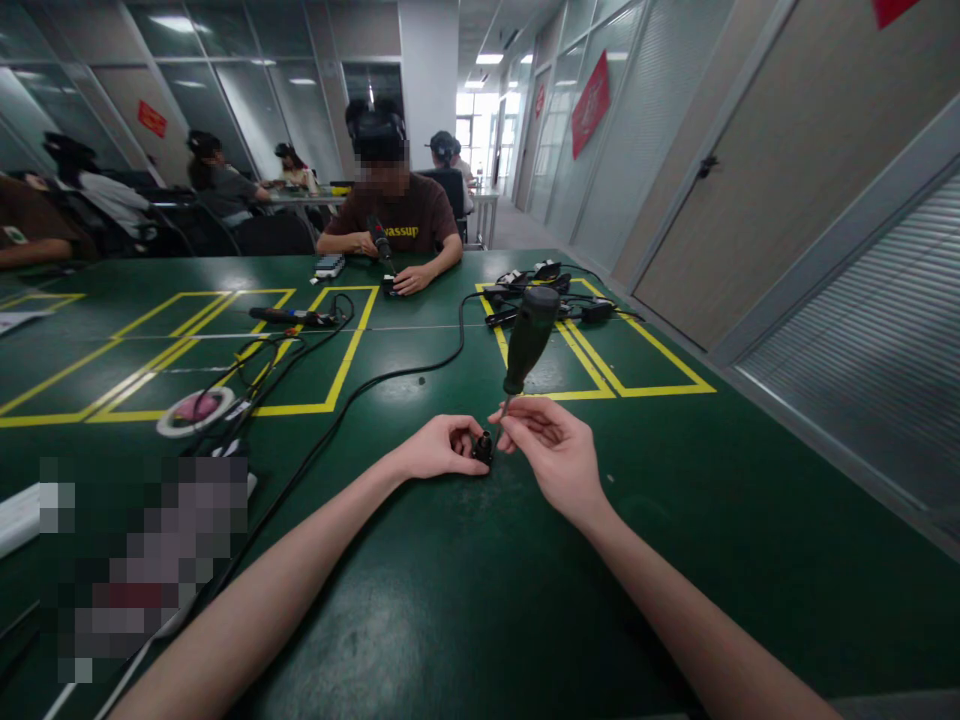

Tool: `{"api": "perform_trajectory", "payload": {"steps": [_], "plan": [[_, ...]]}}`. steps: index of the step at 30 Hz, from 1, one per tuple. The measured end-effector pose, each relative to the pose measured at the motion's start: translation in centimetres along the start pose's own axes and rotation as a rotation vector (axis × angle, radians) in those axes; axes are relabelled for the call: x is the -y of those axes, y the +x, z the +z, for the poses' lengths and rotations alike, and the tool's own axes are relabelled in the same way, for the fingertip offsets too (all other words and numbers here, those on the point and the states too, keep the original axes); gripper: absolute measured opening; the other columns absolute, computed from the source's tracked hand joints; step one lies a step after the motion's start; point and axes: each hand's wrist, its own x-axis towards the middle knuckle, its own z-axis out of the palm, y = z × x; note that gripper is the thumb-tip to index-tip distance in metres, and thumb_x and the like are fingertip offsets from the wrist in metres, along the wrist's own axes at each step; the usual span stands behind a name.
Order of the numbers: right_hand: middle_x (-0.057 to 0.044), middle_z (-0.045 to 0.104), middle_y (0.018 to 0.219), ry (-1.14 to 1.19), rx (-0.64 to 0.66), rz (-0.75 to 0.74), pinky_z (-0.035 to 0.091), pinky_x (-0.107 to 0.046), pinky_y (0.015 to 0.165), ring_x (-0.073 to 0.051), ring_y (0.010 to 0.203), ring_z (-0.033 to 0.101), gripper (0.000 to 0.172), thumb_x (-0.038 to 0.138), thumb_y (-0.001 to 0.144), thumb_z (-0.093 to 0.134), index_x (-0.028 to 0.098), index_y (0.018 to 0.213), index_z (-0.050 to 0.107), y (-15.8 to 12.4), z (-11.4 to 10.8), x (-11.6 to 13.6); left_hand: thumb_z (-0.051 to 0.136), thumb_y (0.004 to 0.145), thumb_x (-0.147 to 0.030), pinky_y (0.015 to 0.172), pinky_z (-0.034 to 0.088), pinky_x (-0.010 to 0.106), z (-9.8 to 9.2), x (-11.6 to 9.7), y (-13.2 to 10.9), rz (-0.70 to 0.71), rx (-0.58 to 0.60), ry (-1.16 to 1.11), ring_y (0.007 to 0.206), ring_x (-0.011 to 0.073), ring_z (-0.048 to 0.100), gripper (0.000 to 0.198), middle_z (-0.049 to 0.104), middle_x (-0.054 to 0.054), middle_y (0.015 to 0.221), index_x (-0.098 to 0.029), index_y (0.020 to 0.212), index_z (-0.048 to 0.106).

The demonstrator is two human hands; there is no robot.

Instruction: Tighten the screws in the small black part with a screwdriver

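Note:
Near the middle of the green table, my left hand (444, 446) pinches a small black part (484, 448) between thumb and fingers, close to the tabletop. The part's exact kind is too small to make out. My right hand (555, 445) grips a screwdriver (531, 340) by its thin shaft with thumb and fingertips. Its dark handle points up, leaning slightly right. The shaft's lower end is right beside the black part; whether they touch I cannot tell.
Black cables with adapters (598, 311) lie within yellow tape outlines at the far right. At left are a roll of tape (196, 411), another tool (289, 316) and a long black cable (390, 376). Across the green table (420, 600) a person (397, 215) works with a power screwdriver (380, 243).

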Motion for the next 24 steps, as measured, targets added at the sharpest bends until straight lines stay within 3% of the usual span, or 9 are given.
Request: {"api": "perform_trajectory", "payload": {"steps": [13, 19, 24], "plan": [[-0.003, 0.075, 0.08, -0.03, 0.01, -0.025, 0.061, -0.028, 0.059, -0.014, 0.059, 0.069, 0.018, 0.037, 0.078, 0.084, 0.021, 0.08, 0.074, -0.03, 0.1, 0.16, 0.087, 0.064, -0.029, 0.058, 0.038, 0.022, -0.05, -0.4, -0.13, 0.003, 0.007, 0.02, 0.057, 0.0092, 0.051, 0.034, 0.057, -0.007, 0.061, -0.015, 0.085, 0.064], [-0.004, 0.078, 0.082, 0.039, -0.016, 0.028, 0.064, -0.029, 0.059, -0.015, 0.059, 0.071, 0.024, 0.035, 0.079, 0.083, 0.02, 0.095, 0.073, -0.05, 0.17, 0.16, 0.088, 0.063, -0.03, 0.058, 0.038, 0.022, -0.04, 0.1, -0.02, 0.007, -0.001, 0.003, 0.056, 0.0086, 0.051, 0.036, 0.058, -0.007, 0.061, -0.015, 0.084, 0.063], [-0.005, 0.079, 0.081, 0.052, 0.012, 0.014, 0.064, -0.029, 0.06, -0.015, 0.06, 0.072, 0.025, 0.04, 0.081, 0.081, 0.019, 0.088, 0.069, 0.03, 0.13, 0.04, 0.087, 0.063, -0.03, 0.057, 0.037, 0.022, -0.07, 0.16, 0.02, 0.015, 0.001, 0.017, 0.056, 0.0083, 0.05, 0.036, 0.057, -0.008, 0.061, -0.015, 0.085, 0.063]]}}
